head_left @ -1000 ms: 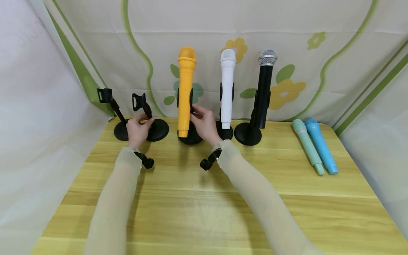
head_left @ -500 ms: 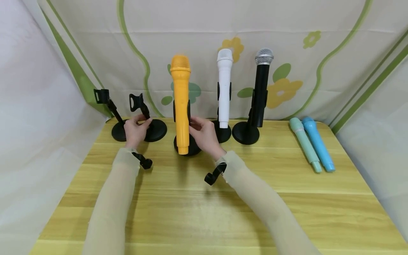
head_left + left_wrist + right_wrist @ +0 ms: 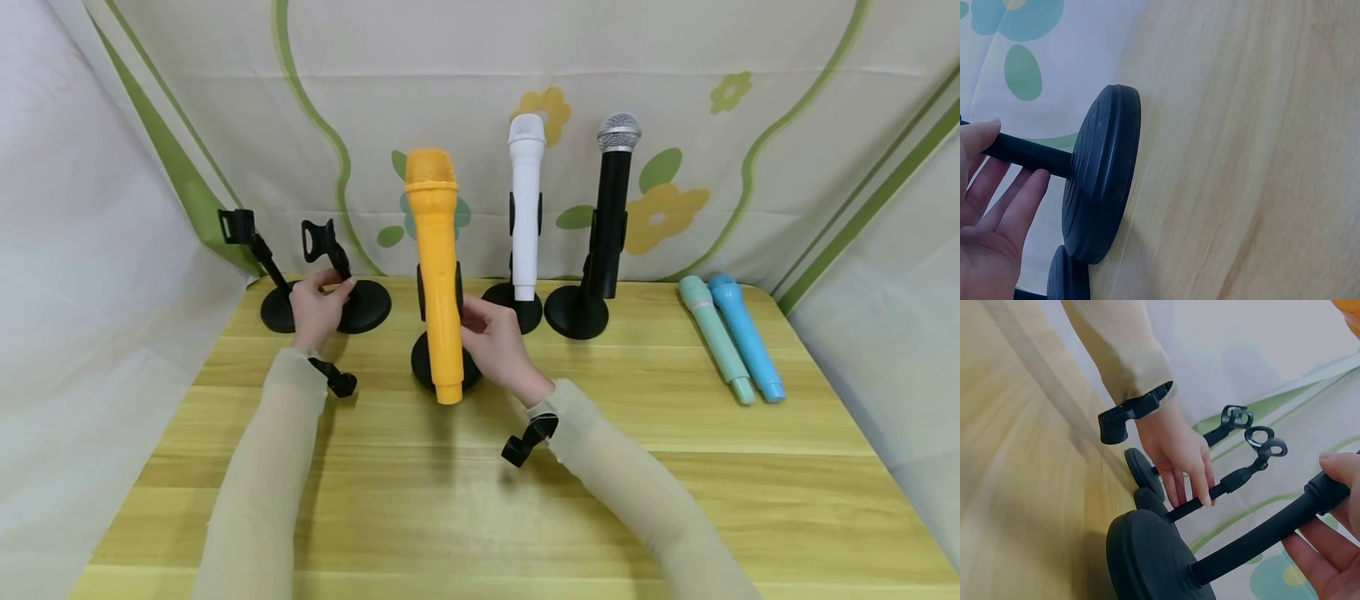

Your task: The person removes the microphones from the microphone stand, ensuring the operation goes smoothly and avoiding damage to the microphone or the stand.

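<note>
In the head view my left hand (image 3: 317, 312) pinches the pole of an empty black microphone stand (image 3: 367, 307). The left wrist view shows the thumb above that pole (image 3: 1030, 155) and the fingers beneath it. My right hand (image 3: 501, 343) grips the pole of another black stand (image 3: 422, 364), whose clip bears a yellow microphone (image 3: 437, 267) tilted with its head up. In the right wrist view this pole (image 3: 1260, 540) lies between thumb and fingers. The yellow microphone hides much of its stand in the head view.
Another empty stand (image 3: 278, 310) is at the far left. A white microphone (image 3: 526, 208) and a black one with a silver head (image 3: 612, 208) sit on stands at the back. Mint (image 3: 716, 337) and blue (image 3: 747, 337) microphones lie at right on the wooden table (image 3: 465, 517).
My right hand has drawn the stand with the yellow microphone from the back row toward the table's front. My left hand keeps its hold on the empty stand, which stays in place.
</note>
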A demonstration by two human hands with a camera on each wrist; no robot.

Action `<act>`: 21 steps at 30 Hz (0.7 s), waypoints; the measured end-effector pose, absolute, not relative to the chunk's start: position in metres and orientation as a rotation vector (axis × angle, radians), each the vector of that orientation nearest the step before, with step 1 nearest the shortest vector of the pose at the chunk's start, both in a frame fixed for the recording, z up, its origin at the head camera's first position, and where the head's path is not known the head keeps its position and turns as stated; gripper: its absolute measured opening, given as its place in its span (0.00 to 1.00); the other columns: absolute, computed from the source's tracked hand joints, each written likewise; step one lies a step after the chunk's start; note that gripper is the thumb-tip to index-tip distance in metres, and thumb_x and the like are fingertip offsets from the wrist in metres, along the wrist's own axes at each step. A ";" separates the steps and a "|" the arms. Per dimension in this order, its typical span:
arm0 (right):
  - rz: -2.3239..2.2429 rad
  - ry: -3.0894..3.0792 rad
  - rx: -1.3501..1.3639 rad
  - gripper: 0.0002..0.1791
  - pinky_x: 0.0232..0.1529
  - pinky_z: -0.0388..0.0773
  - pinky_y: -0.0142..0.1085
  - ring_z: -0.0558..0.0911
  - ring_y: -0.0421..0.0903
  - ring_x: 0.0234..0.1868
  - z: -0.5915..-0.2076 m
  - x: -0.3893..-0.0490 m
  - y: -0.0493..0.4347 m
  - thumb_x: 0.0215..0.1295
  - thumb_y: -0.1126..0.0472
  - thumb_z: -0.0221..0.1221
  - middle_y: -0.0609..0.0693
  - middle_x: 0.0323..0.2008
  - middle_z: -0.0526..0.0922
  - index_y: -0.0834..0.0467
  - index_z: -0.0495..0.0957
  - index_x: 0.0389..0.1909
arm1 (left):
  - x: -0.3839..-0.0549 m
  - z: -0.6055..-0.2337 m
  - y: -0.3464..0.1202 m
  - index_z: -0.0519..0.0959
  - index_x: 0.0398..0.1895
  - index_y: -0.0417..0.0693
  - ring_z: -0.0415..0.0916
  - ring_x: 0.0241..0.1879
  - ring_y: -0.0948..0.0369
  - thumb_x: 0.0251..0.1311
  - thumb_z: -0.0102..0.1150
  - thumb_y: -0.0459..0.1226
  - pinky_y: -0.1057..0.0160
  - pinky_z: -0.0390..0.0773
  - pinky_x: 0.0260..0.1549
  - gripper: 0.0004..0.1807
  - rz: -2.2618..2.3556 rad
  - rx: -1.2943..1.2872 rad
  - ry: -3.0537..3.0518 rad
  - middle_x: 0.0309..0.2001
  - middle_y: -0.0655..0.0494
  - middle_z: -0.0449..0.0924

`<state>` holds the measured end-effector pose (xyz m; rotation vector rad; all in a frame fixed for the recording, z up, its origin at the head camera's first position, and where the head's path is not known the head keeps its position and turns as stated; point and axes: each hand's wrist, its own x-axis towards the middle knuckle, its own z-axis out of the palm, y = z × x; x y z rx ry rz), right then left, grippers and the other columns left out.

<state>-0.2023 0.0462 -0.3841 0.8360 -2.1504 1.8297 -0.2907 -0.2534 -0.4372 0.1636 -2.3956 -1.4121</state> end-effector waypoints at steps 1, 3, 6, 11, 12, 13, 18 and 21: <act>1.823 -2.148 0.845 0.12 0.49 0.84 0.41 0.86 0.56 0.46 -0.380 -0.197 0.048 0.67 0.77 0.62 0.64 0.45 0.86 0.72 0.82 0.50 | -0.291 -0.437 -0.254 0.84 0.52 0.37 0.86 0.44 0.51 0.69 0.65 0.41 0.67 0.83 0.41 0.17 -1.418 0.159 -2.393 0.51 0.44 0.83; 1.803 -2.145 0.862 0.11 0.48 0.84 0.41 0.87 0.56 0.45 -0.373 -0.186 0.052 0.66 0.77 0.62 0.64 0.44 0.86 0.73 0.82 0.49 | -0.292 -0.438 -0.254 0.84 0.53 0.37 0.86 0.44 0.50 0.69 0.65 0.42 0.68 0.82 0.40 0.18 -1.435 0.157 -2.387 0.50 0.44 0.83; 1.770 -2.145 0.877 0.10 0.46 0.85 0.41 0.87 0.55 0.42 -0.370 -0.177 0.059 0.66 0.78 0.62 0.64 0.41 0.86 0.73 0.82 0.46 | -0.293 -0.439 -0.255 0.84 0.54 0.37 0.85 0.44 0.50 0.69 0.65 0.43 0.68 0.82 0.40 0.19 -1.453 0.153 -2.381 0.51 0.45 0.83; 1.777 -2.159 0.871 0.10 0.45 0.85 0.42 0.87 0.57 0.41 -0.374 -0.170 0.070 0.64 0.80 0.62 0.64 0.40 0.86 0.74 0.82 0.45 | -0.291 -0.437 -0.254 0.84 0.54 0.37 0.85 0.45 0.50 0.69 0.65 0.42 0.67 0.83 0.41 0.18 -1.454 0.156 -2.386 0.51 0.45 0.82; 1.786 -2.162 0.866 0.10 0.45 0.85 0.42 0.87 0.57 0.41 -0.378 -0.171 0.073 0.64 0.80 0.62 0.64 0.40 0.86 0.74 0.82 0.45 | -0.291 -0.437 -0.254 0.84 0.54 0.37 0.85 0.45 0.50 0.69 0.65 0.42 0.66 0.83 0.41 0.18 -1.448 0.158 -2.390 0.51 0.45 0.83; 1.793 -2.166 0.859 0.10 0.45 0.85 0.42 0.87 0.57 0.41 -0.383 -0.172 0.075 0.64 0.81 0.62 0.64 0.40 0.86 0.74 0.82 0.45 | -0.291 -0.437 -0.253 0.84 0.54 0.37 0.85 0.45 0.50 0.70 0.65 0.41 0.66 0.83 0.41 0.18 -1.444 0.159 -2.392 0.51 0.44 0.83; 1.795 -2.163 0.830 0.09 0.43 0.85 0.39 0.86 0.52 0.37 -0.400 -0.176 0.086 0.62 0.81 0.62 0.62 0.37 0.86 0.72 0.83 0.42 | -0.289 -0.435 -0.252 0.84 0.54 0.37 0.85 0.46 0.49 0.70 0.64 0.44 0.65 0.83 0.43 0.20 -1.437 0.170 -2.400 0.51 0.43 0.83; 1.801 -2.132 0.837 0.07 0.37 0.84 0.35 0.84 0.47 0.32 -0.402 -0.174 0.093 0.62 0.81 0.63 0.60 0.33 0.86 0.70 0.84 0.39 | -0.288 -0.435 -0.252 0.83 0.54 0.37 0.85 0.47 0.50 0.69 0.64 0.47 0.66 0.83 0.44 0.23 -1.458 0.184 -2.398 0.52 0.45 0.82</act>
